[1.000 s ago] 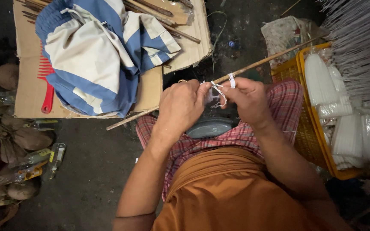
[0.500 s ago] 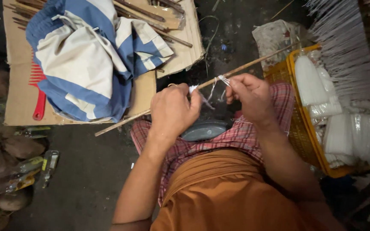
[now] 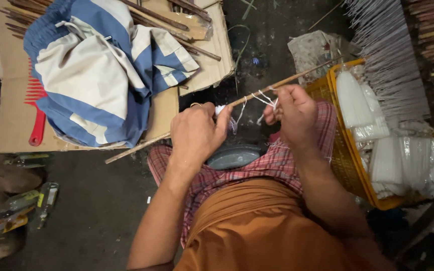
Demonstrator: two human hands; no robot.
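Observation:
I hold a long thin wooden stick [image 3: 257, 92] slanting from lower left up to the right, above my lap. My left hand [image 3: 197, 131] grips the stick near its middle, thumb side toward the white string. My right hand [image 3: 293, 111] pinches thin white string [image 3: 263, 99] that loops around the stick between the two hands. Loose string ends hang down below the stick. A dark shallow bowl [image 3: 233, 156] rests on my checked cloth lap under the hands.
A yellow basket [image 3: 346, 159] of bagged white candles stands at my right. Hanging white candle strands [image 3: 385, 55] lie beyond it. Flattened cardboard [image 3: 11, 90] at left carries a blue-and-white cloth bag [image 3: 96, 75], a red comb [image 3: 37, 120] and several sticks.
Both hands have spread apart along the stick. The right hand drew the white string out to the right. The camera view shifted slightly.

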